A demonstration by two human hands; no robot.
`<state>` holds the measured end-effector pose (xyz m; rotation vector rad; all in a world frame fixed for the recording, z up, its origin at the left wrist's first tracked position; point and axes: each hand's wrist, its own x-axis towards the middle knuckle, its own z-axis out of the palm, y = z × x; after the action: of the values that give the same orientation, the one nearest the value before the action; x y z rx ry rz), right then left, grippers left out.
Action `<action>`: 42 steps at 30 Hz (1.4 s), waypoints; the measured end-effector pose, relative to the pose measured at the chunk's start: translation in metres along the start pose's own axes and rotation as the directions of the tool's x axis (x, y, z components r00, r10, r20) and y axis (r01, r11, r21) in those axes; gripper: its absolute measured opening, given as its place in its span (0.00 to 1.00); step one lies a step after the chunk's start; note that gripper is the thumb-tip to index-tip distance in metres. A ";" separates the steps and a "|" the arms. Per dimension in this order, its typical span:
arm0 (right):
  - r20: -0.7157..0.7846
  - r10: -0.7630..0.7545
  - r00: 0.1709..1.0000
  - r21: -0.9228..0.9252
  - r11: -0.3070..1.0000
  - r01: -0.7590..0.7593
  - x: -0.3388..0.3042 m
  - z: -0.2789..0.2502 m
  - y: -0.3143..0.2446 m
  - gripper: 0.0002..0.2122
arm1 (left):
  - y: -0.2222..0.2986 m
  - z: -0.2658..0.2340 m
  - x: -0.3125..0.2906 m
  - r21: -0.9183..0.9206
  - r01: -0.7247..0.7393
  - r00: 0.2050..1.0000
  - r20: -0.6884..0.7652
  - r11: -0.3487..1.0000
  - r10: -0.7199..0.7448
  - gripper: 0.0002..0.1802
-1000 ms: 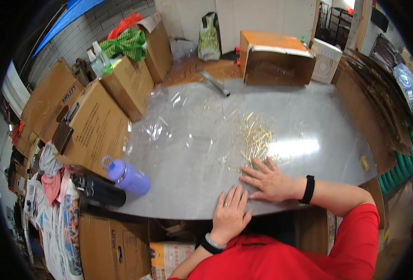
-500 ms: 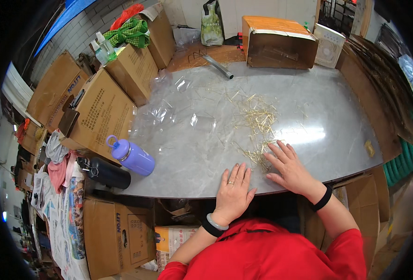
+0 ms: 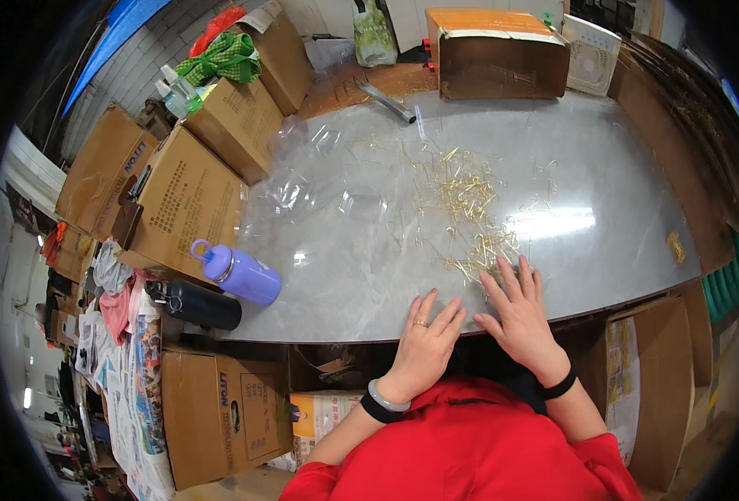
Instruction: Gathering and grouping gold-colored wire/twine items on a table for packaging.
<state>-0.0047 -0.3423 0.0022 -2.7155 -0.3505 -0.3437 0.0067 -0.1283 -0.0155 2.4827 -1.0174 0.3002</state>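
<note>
In the head view, taking a clock face centred on the heap, a loose scatter of thin gold-coloured wire pieces (image 3: 470,199) lay on the grey tabletop (image 3: 336,288), many seeming bent at the ends, with a tangle trailing toward six o'clock. The right hand (image 3: 521,316) was at five o'clock, open and flat with fingers spread, its fingertips at the near rim of the tangle; whether they pressed on any wire could not be told. The left hand (image 3: 425,346) was between six and seven o'clock, palm down over the near table edge, fingers extended, apparently gripping nothing.

The wires looked very light and fairly stiff, likely springy rather than brittle, and smooth enough to skid on the sleek surface. Their crossed, hooked shapes would probably snag, so one piece might drag its neighbours. A fingertip pinch on a straight middle stretch looked the surest hold for one piece; the flat edge of a hand would suit a bunch better, with care for the pointed ends.

At nine o'clock lay crumpled clear plastic (image 3: 294,194), and between eight and nine stood out a purple bottle (image 3: 248,277) beside a black bottle (image 3: 207,309). A metal tube (image 3: 389,103) lay between ten and eleven, an orange carton (image 3: 499,23) was at twelve, and a small gold clump (image 3: 676,247) sat between three and four.
</note>
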 end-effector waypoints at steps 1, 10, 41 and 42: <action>0.002 -0.051 0.999 -0.024 0.998 0.051 0.004 0.008 0.000 0.25 | 0.000 -0.001 0.002 -0.020 -0.046 0.999 -0.006 0.999 0.045 0.23; -0.090 -0.188 0.978 0.291 0.934 0.207 0.024 0.012 -0.001 0.18 | -0.029 -0.016 0.007 -0.069 0.215 0.972 -0.078 0.974 -0.220 0.37; 0.162 -0.635 0.756 0.061 0.771 0.634 0.174 0.038 0.037 0.19 | -0.026 -0.004 0.017 0.027 0.141 0.989 -0.054 0.990 -0.139 0.26; 0.165 -0.633 0.756 0.063 0.772 0.633 0.172 0.037 0.035 0.19 | -0.026 -0.005 0.017 0.024 0.142 0.989 -0.052 0.990 -0.141 0.26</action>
<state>0.1740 -0.3255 0.0065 -2.5427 -1.3391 -0.2698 0.0368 -0.1195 -0.0136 2.5429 -0.8171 0.3322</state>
